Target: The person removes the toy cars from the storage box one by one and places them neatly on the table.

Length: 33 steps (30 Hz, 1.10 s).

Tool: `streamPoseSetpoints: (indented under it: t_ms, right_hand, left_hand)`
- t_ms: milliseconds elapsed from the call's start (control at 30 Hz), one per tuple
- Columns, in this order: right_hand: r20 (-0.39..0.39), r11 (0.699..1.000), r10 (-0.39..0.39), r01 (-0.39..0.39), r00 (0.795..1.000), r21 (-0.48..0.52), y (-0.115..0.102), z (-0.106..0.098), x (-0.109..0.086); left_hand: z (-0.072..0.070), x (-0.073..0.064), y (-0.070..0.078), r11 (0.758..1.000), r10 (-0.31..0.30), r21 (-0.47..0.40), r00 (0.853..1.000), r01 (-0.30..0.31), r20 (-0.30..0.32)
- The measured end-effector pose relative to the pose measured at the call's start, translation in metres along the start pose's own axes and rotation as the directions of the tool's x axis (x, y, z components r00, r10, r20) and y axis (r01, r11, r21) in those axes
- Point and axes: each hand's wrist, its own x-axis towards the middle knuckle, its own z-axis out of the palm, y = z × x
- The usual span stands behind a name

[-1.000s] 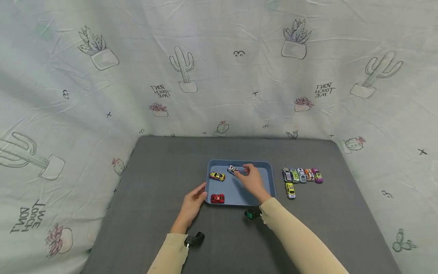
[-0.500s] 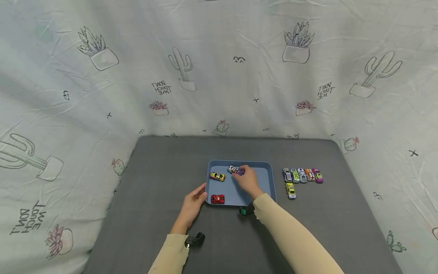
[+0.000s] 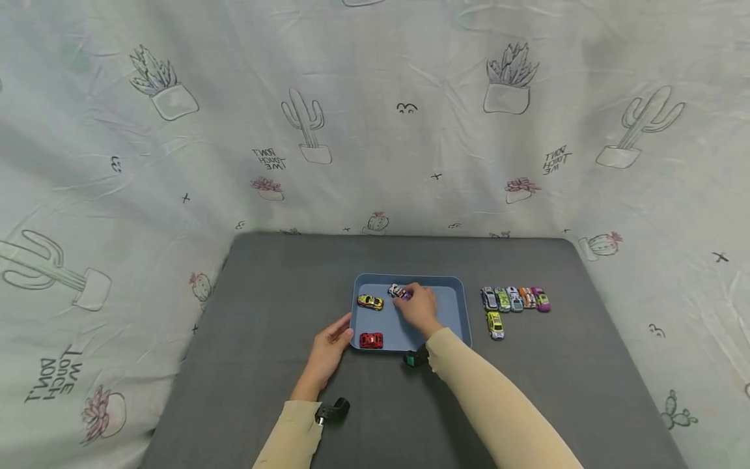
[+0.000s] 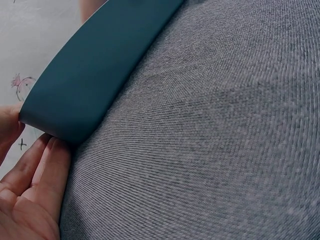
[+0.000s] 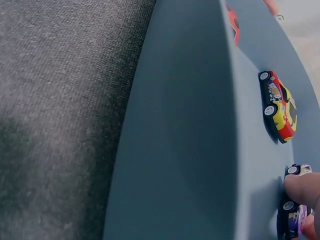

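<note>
A white and purple toy car (image 3: 395,290) sits near the back wall of the blue tray (image 3: 436,293). My right hand (image 3: 419,309) pinches it, with the thumb (image 5: 302,189) across its side in the right wrist view. A yellow and red toy car (image 3: 370,301) stands to its left, and a red toy car (image 3: 372,340) lies at the near left corner. My left hand (image 3: 328,352) holds that corner of the tray from outside. In the left wrist view its thumb is at the rim and its fingers (image 4: 52,160) meet the lower wall.
Right of the tray, several toy cars (image 3: 515,299) stand side by side in a row on the grey table (image 3: 281,280). One yellow toy car (image 3: 495,325) sits in front of the row's left end. A cactus-printed cloth (image 3: 375,156) surrounds the table.
My right hand's fingers, spread beside the white and purple car a second ago, have come together on it and moved slightly left. My left hand stays at the tray corner.
</note>
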Motion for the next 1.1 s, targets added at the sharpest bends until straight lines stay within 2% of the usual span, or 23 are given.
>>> streamPoseSetpoints:
  t_ms: [167, 433, 833, 1100]
  right_hand:
    - [0.0, 1.0, -0.016, 0.016, 1.0, 0.027, 0.004, -0.005, -0.002]
    - [-0.001, 0.991, -0.087, 0.087, 0.996, 0.098, 0.017, -0.018, -0.005]
    - [-0.013, 0.991, -0.12, 0.12, 0.993, 0.059, 0.032, -0.053, -0.018]
    - [-0.064, 0.985, -0.148, 0.153, 0.987, 0.081, 0.053, -0.075, -0.026]
  left_hand:
    - [0.001, 0.0, 0.0, 1.0, -0.01, 0.016, 1.0, 0.01, -0.01]
    - [0.002, -0.001, 0.001, 1.0, -0.011, 0.012, 1.0, 0.011, -0.021]
    - [0.002, -0.002, 0.0, 1.0, -0.017, 0.011, 1.0, 0.017, -0.015]
    - [0.005, -0.002, 0.002, 0.999, -0.025, 0.033, 0.999, 0.026, -0.032]
